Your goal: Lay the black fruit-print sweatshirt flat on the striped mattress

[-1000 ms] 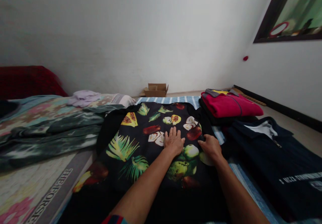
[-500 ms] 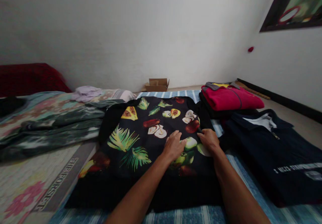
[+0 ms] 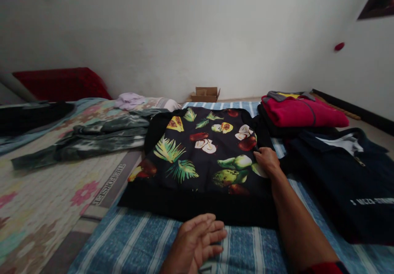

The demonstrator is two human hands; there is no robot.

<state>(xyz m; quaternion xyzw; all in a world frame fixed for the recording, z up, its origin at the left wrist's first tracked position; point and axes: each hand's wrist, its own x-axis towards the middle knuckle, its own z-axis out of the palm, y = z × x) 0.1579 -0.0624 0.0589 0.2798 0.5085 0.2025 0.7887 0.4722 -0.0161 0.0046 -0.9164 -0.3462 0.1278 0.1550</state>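
A black garment printed with fruit and palm leaves (image 3: 197, 159) lies spread flat on a blue striped sheet (image 3: 129, 241). My right hand (image 3: 267, 161) rests on the garment's right edge with its fingers curled into the fabric. My left hand (image 3: 197, 241) hovers over the striped sheet in front of the garment's near hem, fingers apart and holding nothing.
A folded red top (image 3: 303, 112) sits on dark clothes at the right, with a navy polo (image 3: 344, 163) in front of it. Green tie-dye clothes (image 3: 101, 136) lie at the left on a floral mat (image 3: 46, 200). A small cardboard box (image 3: 206, 94) stands by the wall.
My left hand has drawn back off the printed garment to the striped sheet near me. My right hand stayed at the garment's right edge. The view has turned left.
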